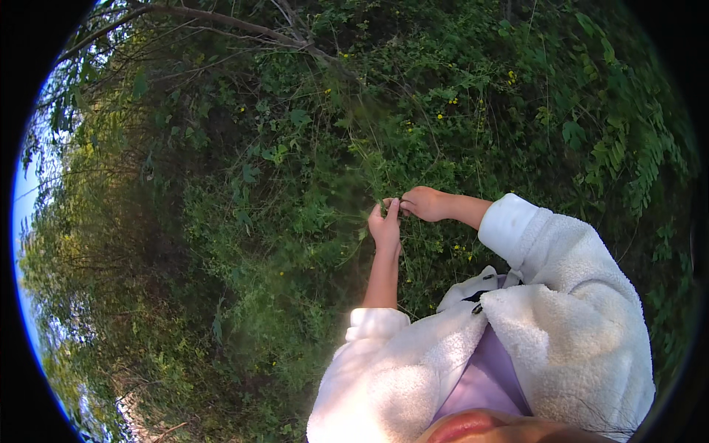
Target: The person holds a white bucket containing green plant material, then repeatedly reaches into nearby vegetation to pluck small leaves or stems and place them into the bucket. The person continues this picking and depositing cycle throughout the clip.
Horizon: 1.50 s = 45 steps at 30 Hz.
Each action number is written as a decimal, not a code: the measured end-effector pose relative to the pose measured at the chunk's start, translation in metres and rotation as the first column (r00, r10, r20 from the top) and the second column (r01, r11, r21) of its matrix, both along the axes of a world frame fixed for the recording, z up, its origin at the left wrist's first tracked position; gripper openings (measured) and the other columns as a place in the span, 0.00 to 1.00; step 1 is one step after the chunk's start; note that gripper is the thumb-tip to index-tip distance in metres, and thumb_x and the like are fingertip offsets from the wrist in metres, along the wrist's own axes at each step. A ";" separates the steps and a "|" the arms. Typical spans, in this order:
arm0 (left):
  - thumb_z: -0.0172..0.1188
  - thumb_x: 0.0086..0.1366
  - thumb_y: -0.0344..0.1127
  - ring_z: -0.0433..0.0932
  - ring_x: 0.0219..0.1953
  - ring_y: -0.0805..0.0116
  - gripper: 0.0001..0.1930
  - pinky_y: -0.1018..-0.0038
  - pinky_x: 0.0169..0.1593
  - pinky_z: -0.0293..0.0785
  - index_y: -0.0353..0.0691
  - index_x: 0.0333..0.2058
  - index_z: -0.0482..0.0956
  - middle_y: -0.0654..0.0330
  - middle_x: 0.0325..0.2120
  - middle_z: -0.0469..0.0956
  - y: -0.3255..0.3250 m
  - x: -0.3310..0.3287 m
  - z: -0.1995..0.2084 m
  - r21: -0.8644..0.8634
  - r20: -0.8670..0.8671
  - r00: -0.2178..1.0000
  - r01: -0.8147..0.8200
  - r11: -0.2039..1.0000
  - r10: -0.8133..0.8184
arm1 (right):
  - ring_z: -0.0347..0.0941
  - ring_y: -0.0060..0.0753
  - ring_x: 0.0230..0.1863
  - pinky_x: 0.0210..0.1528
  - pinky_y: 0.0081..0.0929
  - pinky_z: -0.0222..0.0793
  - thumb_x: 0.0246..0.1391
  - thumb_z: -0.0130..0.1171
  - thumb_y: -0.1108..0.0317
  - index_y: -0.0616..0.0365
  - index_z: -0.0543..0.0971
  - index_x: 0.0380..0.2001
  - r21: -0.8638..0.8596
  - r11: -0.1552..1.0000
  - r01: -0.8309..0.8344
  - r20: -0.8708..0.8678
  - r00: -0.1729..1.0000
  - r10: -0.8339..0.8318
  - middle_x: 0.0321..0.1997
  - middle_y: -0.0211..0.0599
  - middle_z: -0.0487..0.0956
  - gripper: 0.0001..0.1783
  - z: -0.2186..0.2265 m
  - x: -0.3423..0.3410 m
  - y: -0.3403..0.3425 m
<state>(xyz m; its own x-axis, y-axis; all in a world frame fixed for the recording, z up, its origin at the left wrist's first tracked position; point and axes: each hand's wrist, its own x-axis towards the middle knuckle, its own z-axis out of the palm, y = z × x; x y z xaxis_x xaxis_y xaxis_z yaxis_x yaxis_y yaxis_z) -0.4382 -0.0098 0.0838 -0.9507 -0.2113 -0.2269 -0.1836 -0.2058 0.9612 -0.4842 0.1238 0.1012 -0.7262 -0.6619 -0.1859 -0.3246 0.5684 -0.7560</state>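
Observation:
My left hand [385, 229] is raised in front of my body, its thumb and fingers pinched on a thin green plant stem [362, 215]. Fine leafy shoots spread leftward from that hand, partly blurred. My right hand [424, 204] comes in from the right, fingers curled, its fingertips meeting the left ones at the stem. What exactly lies between the right fingertips is too small to make out. Both hands are above dense green foliage [310, 251].
A bare brown branch [221, 23] arches across the upper left. Small yellow flowers [440, 117] dot the greenery beyond my hands. Long leafy fronds [650, 166] hang at the right. Dry twigs [173, 428] lie at the lower left, and bright sky shows at the left rim.

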 end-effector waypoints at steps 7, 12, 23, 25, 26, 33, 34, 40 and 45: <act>0.56 0.59 0.32 0.56 0.15 0.84 0.07 0.83 0.17 0.51 0.37 0.34 0.70 0.70 0.17 0.63 -0.043 0.008 -0.002 0.103 0.065 0.958 -0.285 0.953 0.280 | 0.55 0.17 0.22 0.22 0.16 0.54 0.58 0.39 0.68 0.63 0.72 0.34 -0.281 0.918 0.281 0.597 0.800 -0.062 0.24 0.25 0.65 0.13 0.041 -0.068 0.031; 0.58 0.58 0.35 0.55 0.14 0.82 0.16 0.82 0.17 0.50 0.33 0.41 0.67 0.69 0.14 0.63 -0.028 0.021 -0.020 0.024 0.136 0.959 -0.255 0.967 0.249 | 0.54 0.14 0.20 0.23 0.15 0.55 0.54 0.37 0.75 0.64 0.69 0.45 -0.506 0.622 0.598 0.615 0.755 -0.226 0.24 0.23 0.65 0.17 0.074 -0.158 -0.012; 0.55 0.60 0.36 0.52 0.13 0.84 0.09 0.81 0.17 0.46 0.38 0.36 0.70 0.72 0.13 0.59 -0.007 0.037 -0.045 0.043 0.125 0.986 -0.119 0.992 0.113 | 0.70 0.49 0.36 0.39 0.39 0.64 0.48 0.41 0.69 0.66 0.71 0.31 -0.182 0.958 0.223 -0.338 0.901 -0.273 0.32 0.51 0.73 0.12 0.074 -0.240 -0.096; 0.55 0.60 0.36 0.52 0.13 0.83 0.10 0.81 0.16 0.46 0.37 0.37 0.70 0.72 0.13 0.58 -0.023 0.031 -0.043 0.121 0.226 0.966 -0.155 0.981 0.124 | 0.69 0.51 0.40 0.43 0.42 0.63 0.47 0.42 0.70 0.66 0.70 0.33 -0.116 0.993 0.023 -0.433 0.899 -0.071 0.33 0.52 0.72 0.12 0.059 -0.212 -0.094; 0.54 0.60 0.35 0.51 0.14 0.83 0.09 0.81 0.16 0.45 0.37 0.36 0.69 0.72 0.14 0.58 -0.031 0.024 -0.042 0.246 0.239 0.960 -0.204 0.948 0.144 | 0.68 0.51 0.40 0.43 0.42 0.63 0.47 0.42 0.71 0.65 0.70 0.34 -0.114 0.993 -0.001 -0.478 0.877 -0.054 0.34 0.52 0.72 0.12 0.050 -0.196 -0.088; 0.47 0.60 0.31 0.69 0.48 0.58 0.08 0.69 0.54 0.67 0.31 0.31 0.68 0.44 0.44 0.70 -0.048 -0.051 -0.028 0.719 0.035 0.991 0.065 0.692 -0.129 | 0.68 0.53 0.40 0.42 0.43 0.63 0.49 0.41 0.73 0.65 0.69 0.38 -0.198 0.980 0.038 -0.457 0.881 -0.126 0.33 0.53 0.73 0.13 0.021 -0.161 -0.015; 0.46 0.59 0.30 0.68 0.50 0.56 0.09 0.67 0.56 0.64 0.29 0.32 0.68 0.43 0.45 0.69 -0.045 -0.062 -0.026 0.738 0.040 0.989 0.068 0.672 -0.144 | 0.67 0.50 0.37 0.40 0.40 0.62 0.48 0.39 0.75 0.63 0.68 0.36 -0.232 0.971 0.056 -0.455 0.876 -0.160 0.32 0.51 0.71 0.12 0.019 -0.160 -0.009; 0.50 0.60 0.47 0.75 0.37 0.65 0.19 0.74 0.41 0.72 0.32 0.36 0.71 0.50 0.37 0.75 -0.016 -0.136 -0.003 0.617 0.052 0.969 0.160 0.771 -0.243 | 0.66 0.49 0.35 0.39 0.39 0.61 0.49 0.38 0.72 0.60 0.69 0.39 -0.361 0.892 0.274 -0.204 0.910 -0.362 0.30 0.51 0.70 0.14 0.022 -0.160 0.016; 0.51 0.57 0.58 0.71 0.36 0.68 0.25 0.72 0.40 0.67 0.39 0.36 0.73 0.59 0.34 0.75 0.006 -0.174 0.027 0.521 0.042 0.950 0.243 0.818 -0.309 | 0.68 0.52 0.40 0.44 0.42 0.62 0.49 0.39 0.71 0.61 0.70 0.39 -0.357 0.893 0.272 -0.303 0.871 -0.387 0.34 0.52 0.72 0.14 0.015 -0.162 0.016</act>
